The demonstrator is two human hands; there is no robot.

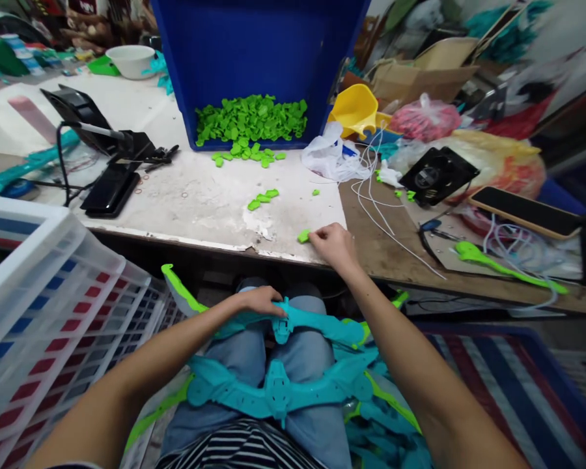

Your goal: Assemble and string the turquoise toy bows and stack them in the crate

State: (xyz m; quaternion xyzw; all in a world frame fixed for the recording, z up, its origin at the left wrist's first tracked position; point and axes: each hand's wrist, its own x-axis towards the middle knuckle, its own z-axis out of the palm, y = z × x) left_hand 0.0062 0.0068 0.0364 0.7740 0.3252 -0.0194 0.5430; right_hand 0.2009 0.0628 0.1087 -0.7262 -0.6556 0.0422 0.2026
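My right hand (334, 244) is at the front edge of the white table, its fingers pinched on a small green plastic piece (303, 236). Over my lap, my left hand (264, 301) grips a teal plastic bow-shaped part (317, 319) near its middle, with the thumb on top. A second teal bow-shaped part (278, 389) with green curved ends lies across my thighs, nearer my body. A short row of green pieces (262, 198) and one tiny green piece (316, 192) lie farther in on the tabletop.
A tilted blue bin (264, 52) holds a heap of green pieces (254, 120) spilling onto the table (200, 195). A white basket (78, 312) stands at left. At right are loose white cord (371, 195), a black fan (439, 176) and a phone (525, 212). People sit at far left.
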